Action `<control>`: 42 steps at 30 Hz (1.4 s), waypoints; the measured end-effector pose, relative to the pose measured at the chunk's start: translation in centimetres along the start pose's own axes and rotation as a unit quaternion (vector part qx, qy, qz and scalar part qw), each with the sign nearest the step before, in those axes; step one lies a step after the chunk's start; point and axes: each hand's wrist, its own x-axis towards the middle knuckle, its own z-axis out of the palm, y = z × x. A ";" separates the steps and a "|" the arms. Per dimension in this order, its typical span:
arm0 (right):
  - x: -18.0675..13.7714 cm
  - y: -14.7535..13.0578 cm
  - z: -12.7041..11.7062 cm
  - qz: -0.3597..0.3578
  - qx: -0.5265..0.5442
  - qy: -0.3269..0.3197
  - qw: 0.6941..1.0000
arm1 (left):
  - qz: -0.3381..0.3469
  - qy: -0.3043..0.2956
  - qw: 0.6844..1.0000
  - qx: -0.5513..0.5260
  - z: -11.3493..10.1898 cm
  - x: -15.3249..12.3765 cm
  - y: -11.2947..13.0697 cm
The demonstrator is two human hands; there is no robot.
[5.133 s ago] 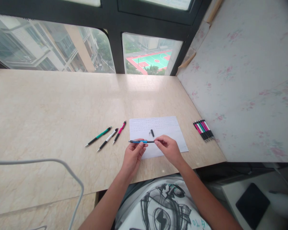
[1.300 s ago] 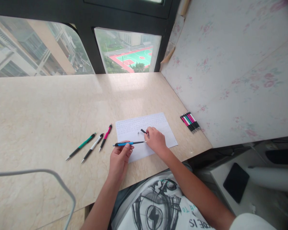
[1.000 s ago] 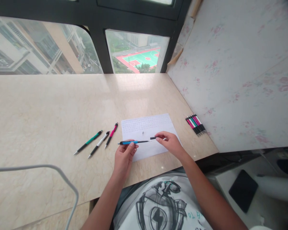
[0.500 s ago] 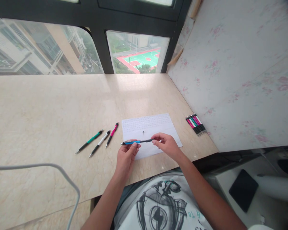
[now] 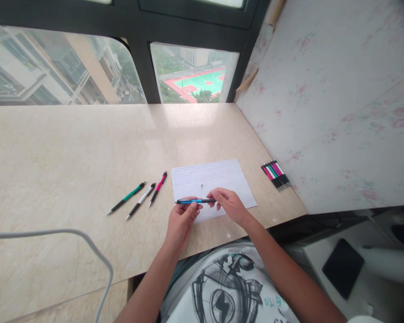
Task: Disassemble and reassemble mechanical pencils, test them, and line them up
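A ballpoint pen with a blue barrel point(image 5: 192, 201) lies level between my hands, just above the lower part of a written sheet of paper point(image 5: 207, 172). My left hand point(image 5: 182, 220) is closed around the barrel, thumb on top. At the pen's other end, my right hand point(image 5: 229, 204) pinches the black grip, which meets the barrel. The fingers hide the pen's right end. A tiny metallic piece point(image 5: 202, 185), perhaps a pen tip, rests on the paper beyond the hands.
Left of the paper lie a green pen point(image 5: 128, 197), a white pen point(image 5: 141, 200) and a pink pen point(image 5: 158, 188). Several pens point(image 5: 275, 174) sit in a row by the wall. A grey cable point(image 5: 90, 244) curves across the counter's near left.
The black grip and the blue barrel have come together, covering the thin refill that showed between them. Both hands are closer to each other, the left having shifted slightly right.
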 end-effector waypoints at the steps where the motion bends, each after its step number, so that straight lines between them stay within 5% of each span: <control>1: 0.4 0.2 -0.1 -0.005 -0.011 0.007 1.000 | 0.001 -0.003 1.000 -0.002 0.0 0.0 0.0; 5: 2.6 0.5 0.0 -0.049 -0.231 0.076 0.969 | 0.008 -0.002 1.000 -0.010 -0.2 0.1 0.2; 11: 4.4 0.0 1.9 -0.065 -0.434 0.044 0.897 | 0.007 0.002 1.000 -0.011 -0.3 0.2 0.0; 14: 3.9 0.5 2.0 -0.079 -0.382 0.050 0.919 | 0.007 -0.003 1.000 -0.017 -0.3 0.2 0.1; 19: 1.2 1.5 1.0 -0.025 -0.117 0.116 0.986 | 0.010 0.001 1.000 -0.019 -0.4 0.3 0.4; 24: -1.7 0.4 -0.5 0.054 0.095 0.120 0.987 | 0.013 0.010 1.000 -0.025 -0.8 0.5 0.5; 42: -2.2 -0.6 0.4 0.002 0.004 0.128 0.992 | 0.000 0.000 0.999 -0.033 0.0 0.0 -0.4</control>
